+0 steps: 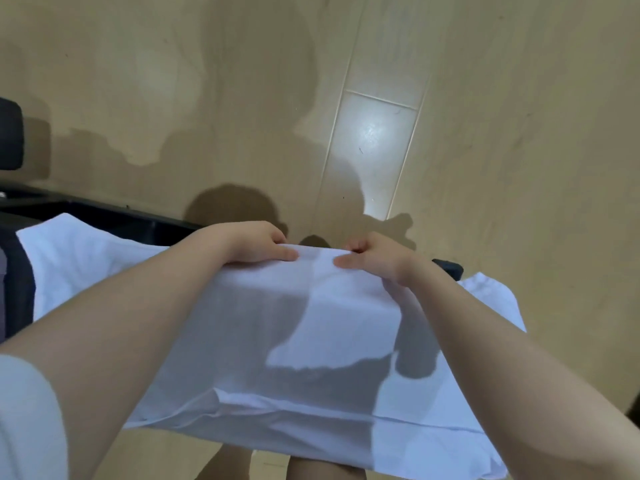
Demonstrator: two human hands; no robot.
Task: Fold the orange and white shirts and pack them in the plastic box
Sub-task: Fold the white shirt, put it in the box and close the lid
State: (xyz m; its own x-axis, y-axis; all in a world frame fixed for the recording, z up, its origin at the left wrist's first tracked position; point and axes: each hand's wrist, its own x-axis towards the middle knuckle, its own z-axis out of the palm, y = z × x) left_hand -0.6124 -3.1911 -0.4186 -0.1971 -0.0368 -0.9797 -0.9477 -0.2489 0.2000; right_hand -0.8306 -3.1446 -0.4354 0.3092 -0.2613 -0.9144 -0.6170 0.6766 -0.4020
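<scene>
left hand: yours, centre of frame, just left of middle. Fingers curled over the far edge of the shirt, thumb lying on top of the cloth. It's gripping the fabric.
right hand: yours, just right of centre. Same grip: fingers curled under the far edge, thumb on top, pinching the cloth.
hands: near each other along the same edge, a small gap between the thumbs, not touching.
forearms: both run in from the lower corners of the frame and lie over the cloth.
shirt: white, spread across the centre and lower half of the frame, held up off the floor at its far edge. One side trails to the left edge of frame, a corner sticks out at right of centre. A hem line runs across near the bottom.
floor: pale wood-look boards filling the upper frame, bright glare patch upper right of centre, your shadow across upper middle.
dark object: black, at the left edge, upper left. Can't tell what it is.
sleeve: pale, lower left corner, on your left arm.
</scene>
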